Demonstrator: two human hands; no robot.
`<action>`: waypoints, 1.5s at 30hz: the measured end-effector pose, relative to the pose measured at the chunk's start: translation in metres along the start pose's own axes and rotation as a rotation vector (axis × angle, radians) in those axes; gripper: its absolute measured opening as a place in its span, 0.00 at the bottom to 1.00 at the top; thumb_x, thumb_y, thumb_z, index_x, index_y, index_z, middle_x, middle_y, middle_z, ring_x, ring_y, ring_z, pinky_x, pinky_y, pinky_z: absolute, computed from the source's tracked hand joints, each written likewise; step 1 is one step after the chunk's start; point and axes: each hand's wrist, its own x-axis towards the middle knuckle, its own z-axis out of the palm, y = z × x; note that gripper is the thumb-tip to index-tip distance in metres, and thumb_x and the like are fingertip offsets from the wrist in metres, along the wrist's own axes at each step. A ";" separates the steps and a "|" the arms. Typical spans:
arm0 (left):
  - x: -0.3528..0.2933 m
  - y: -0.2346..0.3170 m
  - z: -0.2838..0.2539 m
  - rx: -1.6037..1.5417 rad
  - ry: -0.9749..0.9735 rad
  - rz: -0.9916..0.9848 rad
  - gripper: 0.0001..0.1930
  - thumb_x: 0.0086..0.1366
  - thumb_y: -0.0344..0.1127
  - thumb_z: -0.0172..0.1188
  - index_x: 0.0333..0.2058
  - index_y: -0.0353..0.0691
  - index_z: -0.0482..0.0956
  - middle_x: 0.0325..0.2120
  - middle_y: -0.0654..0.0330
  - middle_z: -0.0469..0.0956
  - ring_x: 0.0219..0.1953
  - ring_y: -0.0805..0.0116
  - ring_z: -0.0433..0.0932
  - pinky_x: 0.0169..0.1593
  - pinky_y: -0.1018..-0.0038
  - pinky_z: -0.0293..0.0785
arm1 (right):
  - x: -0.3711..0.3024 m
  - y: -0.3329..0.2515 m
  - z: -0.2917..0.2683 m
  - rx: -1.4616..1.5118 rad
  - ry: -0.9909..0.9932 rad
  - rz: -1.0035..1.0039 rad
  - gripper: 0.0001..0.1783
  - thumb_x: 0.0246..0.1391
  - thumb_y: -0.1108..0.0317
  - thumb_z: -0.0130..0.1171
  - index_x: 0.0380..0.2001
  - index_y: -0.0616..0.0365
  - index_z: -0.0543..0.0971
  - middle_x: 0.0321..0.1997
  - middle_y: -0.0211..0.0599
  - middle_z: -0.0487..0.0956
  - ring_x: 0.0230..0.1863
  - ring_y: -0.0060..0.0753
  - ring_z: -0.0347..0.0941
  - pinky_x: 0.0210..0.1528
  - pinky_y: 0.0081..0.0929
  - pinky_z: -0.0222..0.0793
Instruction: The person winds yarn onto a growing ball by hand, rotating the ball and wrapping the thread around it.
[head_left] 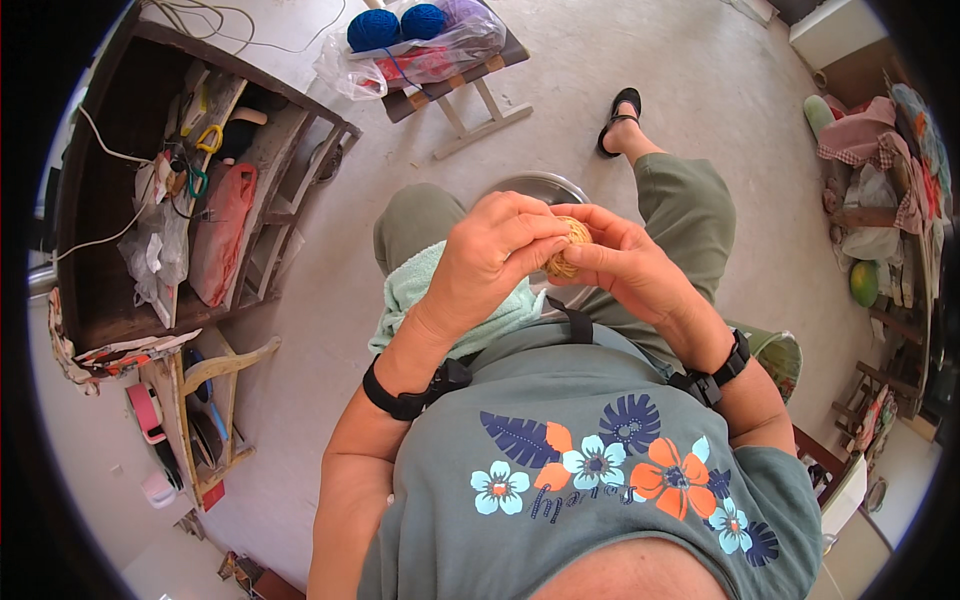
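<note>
Between my two hands, above my lap, is a small yellow ball with a ridged, wound surface (570, 250) that looks like yarn. My left hand (497, 240) pinches it from the left with thumb and fingers. From the other side, my right hand (622, 252) grips it with the thumb in front and the fingers curled behind. Part of the ball is hidden by my fingers. Beneath my hands stands a round steel basin (545, 183), mostly covered by my arms and legs. A mint-green towel (410, 285) lies over my left thigh.
Ahead, a small stool (468, 78) bears blue yarn balls (375, 30) in a clear plastic bag. A dark wooden cabinet (110, 295) with scissors and bags stands at the left. Cluttered shelves (865, 217) line the right side. A bin (780, 355) is beside my right hip.
</note>
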 end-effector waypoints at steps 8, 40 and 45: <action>-0.001 -0.001 -0.001 0.078 -0.027 0.046 0.07 0.57 0.27 0.66 0.36 0.37 0.82 0.36 0.60 0.78 0.39 0.61 0.76 0.43 0.68 0.75 | -0.002 0.000 0.003 0.073 -0.062 -0.033 0.31 0.64 0.53 0.56 0.62 0.62 0.65 0.56 0.38 0.73 0.55 0.28 0.73 0.56 0.31 0.72; -0.008 -0.019 -0.024 -0.539 -0.355 -0.491 0.24 0.67 0.36 0.61 0.58 0.33 0.70 0.53 0.56 0.74 0.50 0.74 0.76 0.52 0.76 0.74 | -0.007 -0.009 -0.004 0.103 -0.095 -0.011 0.27 0.61 0.59 0.59 0.58 0.64 0.70 0.54 0.39 0.76 0.52 0.30 0.76 0.47 0.29 0.80; -0.011 -0.020 -0.025 -0.659 -0.369 -0.520 0.17 0.66 0.29 0.61 0.53 0.32 0.74 0.43 0.61 0.79 0.43 0.76 0.78 0.49 0.78 0.75 | -0.006 -0.008 -0.004 0.059 -0.062 -0.028 0.26 0.61 0.60 0.59 0.56 0.66 0.71 0.52 0.38 0.77 0.50 0.29 0.77 0.47 0.28 0.80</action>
